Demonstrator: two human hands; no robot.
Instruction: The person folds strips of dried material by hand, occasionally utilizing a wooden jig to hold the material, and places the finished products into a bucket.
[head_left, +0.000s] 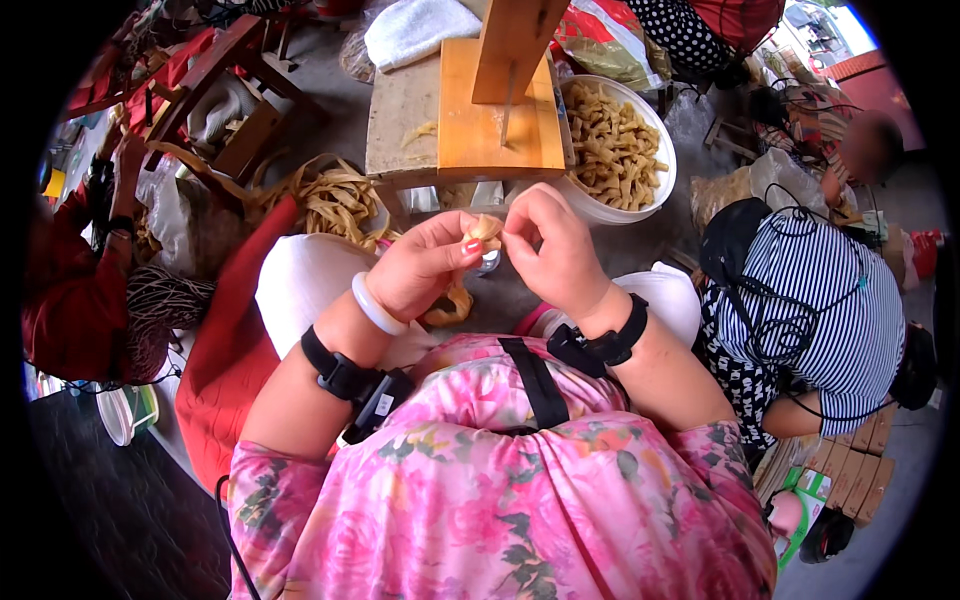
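Between the thumb and fingers of my left hand [425,258] is a small tan strip [486,230], folded into a loop or knot. My right hand [560,245] is closed in a pinch right beside the strip; what lies between its fingertips is hidden. Below my hands, between my knees, another curled tan piece [452,305] shows in part. Past my right hand stands a white tub [650,200] filled with short knotted tan pieces [615,150]. Long loose tan strips [340,200] lie in a heap beyond my left knee.
Ahead stands a wooden bench [405,130] with an orange-brown board and upright post [515,50] on it; a white towel [420,30] lies at its far end. A red cloth [225,340] drapes at my left. People sit close on both sides, one in a striped shirt [830,290].
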